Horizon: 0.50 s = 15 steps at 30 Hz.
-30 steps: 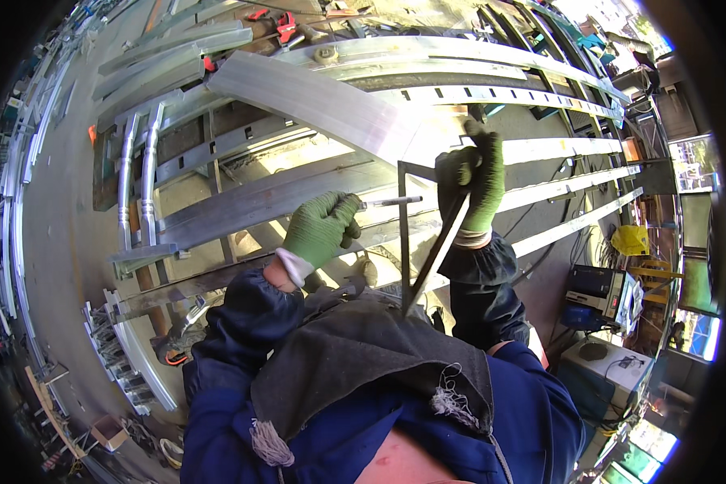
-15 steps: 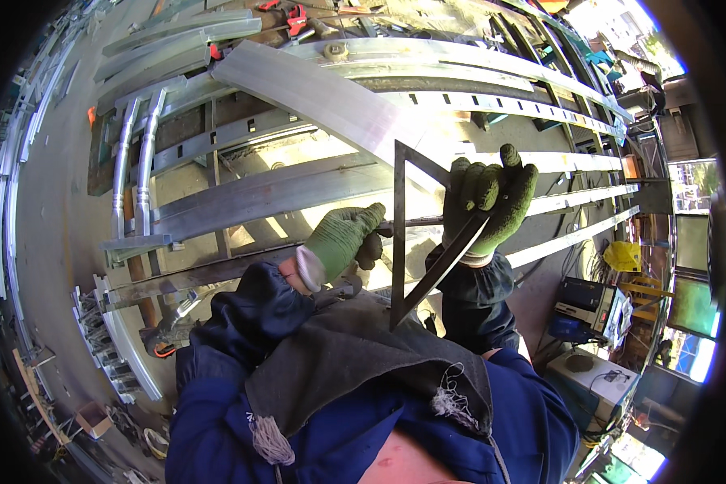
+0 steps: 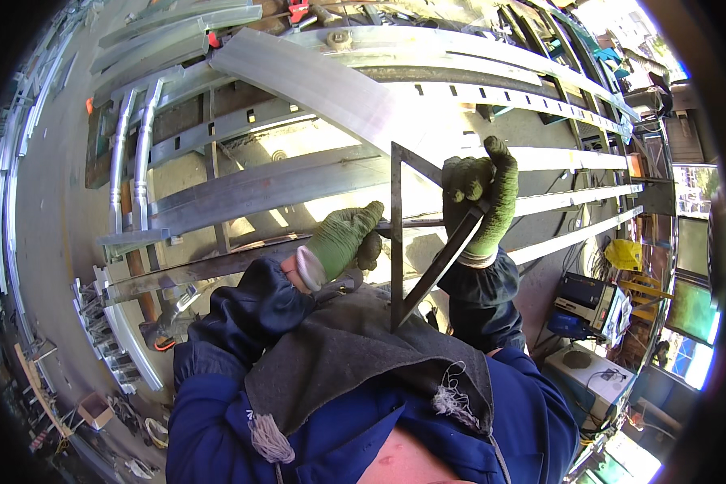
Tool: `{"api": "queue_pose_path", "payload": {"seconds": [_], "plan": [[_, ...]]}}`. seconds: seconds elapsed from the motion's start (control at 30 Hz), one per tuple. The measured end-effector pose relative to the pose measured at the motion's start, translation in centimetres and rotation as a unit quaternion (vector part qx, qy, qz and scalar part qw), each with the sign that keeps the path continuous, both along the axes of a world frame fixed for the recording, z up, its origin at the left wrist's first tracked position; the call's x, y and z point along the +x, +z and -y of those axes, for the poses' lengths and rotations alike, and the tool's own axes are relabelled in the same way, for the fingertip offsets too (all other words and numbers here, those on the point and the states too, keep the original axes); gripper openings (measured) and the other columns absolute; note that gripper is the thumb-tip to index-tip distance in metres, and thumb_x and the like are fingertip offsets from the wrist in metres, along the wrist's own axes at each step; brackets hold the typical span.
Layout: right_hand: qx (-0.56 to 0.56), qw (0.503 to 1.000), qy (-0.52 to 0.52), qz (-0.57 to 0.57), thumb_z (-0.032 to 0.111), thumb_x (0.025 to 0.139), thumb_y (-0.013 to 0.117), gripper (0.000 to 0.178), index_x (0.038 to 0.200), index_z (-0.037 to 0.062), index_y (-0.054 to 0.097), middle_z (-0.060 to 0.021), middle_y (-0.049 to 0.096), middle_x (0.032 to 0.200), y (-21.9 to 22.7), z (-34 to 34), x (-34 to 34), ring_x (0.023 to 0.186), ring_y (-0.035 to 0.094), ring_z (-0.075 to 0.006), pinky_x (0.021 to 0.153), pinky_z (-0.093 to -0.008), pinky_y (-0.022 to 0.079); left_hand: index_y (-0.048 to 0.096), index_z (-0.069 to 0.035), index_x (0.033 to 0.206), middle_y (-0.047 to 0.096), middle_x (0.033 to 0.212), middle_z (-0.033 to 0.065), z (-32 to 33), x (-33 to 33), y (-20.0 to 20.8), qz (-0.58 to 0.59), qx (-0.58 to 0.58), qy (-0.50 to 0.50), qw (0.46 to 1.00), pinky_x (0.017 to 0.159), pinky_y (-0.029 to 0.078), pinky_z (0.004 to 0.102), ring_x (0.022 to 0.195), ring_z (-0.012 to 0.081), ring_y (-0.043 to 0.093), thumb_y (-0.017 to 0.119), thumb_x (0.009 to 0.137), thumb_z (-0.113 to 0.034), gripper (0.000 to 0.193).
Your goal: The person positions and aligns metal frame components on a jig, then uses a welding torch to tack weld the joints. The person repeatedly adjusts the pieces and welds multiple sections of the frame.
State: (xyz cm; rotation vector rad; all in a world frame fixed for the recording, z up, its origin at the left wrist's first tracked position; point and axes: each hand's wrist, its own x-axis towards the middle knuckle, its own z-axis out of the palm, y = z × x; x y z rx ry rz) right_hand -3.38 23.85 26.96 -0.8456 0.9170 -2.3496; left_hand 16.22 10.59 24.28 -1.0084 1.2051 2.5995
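Observation:
Both of my hands wear green work gloves. Held up before my chest is an open triangular frame of dark flat metal, one long side almost upright. My right hand grips it at its right-hand corner, with one finger pointing up. Just left of the frame, my left hand is closed, its fingertips close to the upright side. A dark bit shows at those fingertips, but I cannot tell whether it is held or lies behind. A dark grey apron spreads beneath the frame.
Long metal bars lie across a rack in front of me, with a wide flat metal profile slanting over them. Two turned metal posts stand out at the left. A machine box and a white cabinet are at the right.
My right hand has shifted slightly and its raised finger stands straighter, farther left. The triangular frame and my left hand stay nearly in place.

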Motion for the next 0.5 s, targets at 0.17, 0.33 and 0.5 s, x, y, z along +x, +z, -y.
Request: {"api": "queue_pose_path", "payload": {"seconds": [0.17,0.33,0.5], "plan": [[0.161,0.985,0.045,0.035,0.022,0.109,0.064,0.045,0.148,-0.0010,0.059,-0.0202,0.072,0.130,2.1,-0.3,-0.4,0.123,0.070,-0.0325,0.108,-0.0431,0.058,0.071,-0.006,0.091,0.063,0.060,0.0041,0.0,-0.1,0.2,0.041,0.019,0.008,0.999,0.044,0.041,0.0300,0.046,0.0142,0.055,0.056,0.114,-0.044,0.047],[0.361,0.925,0.098,-0.067,0.035,0.113,0.054,0.055,0.148,-0.0075,0.056,-0.0229,0.071,0.134,2.8,-2.6,-2.5,0.123,0.072,-0.0338,0.105,-0.0438,0.058,0.069,-0.007,0.085,0.062,0.057,0.0038,1.0,-0.4,0.6,-0.018,-0.060,-0.016,0.998,0.044,0.042,0.0297,0.046,0.0136,0.056,0.053,0.114,-0.048,0.053],[0.477,0.856,0.191,-0.057,0.058,0.110,0.054,0.067,0.133,-0.0038,0.067,-0.0180,0.077,0.120,3.3,-2.3,-3.5,0.093,0.078,-0.0255,0.079,-0.0351,0.063,0.069,-0.009,0.083,0.059,0.056,-0.0005,0.9,-0.7,1.3,-0.020,-0.162,0.018,0.986,0.046,0.044,0.0265,0.048,0.0098,0.057,0.059,0.109,-0.056,0.054]]}}
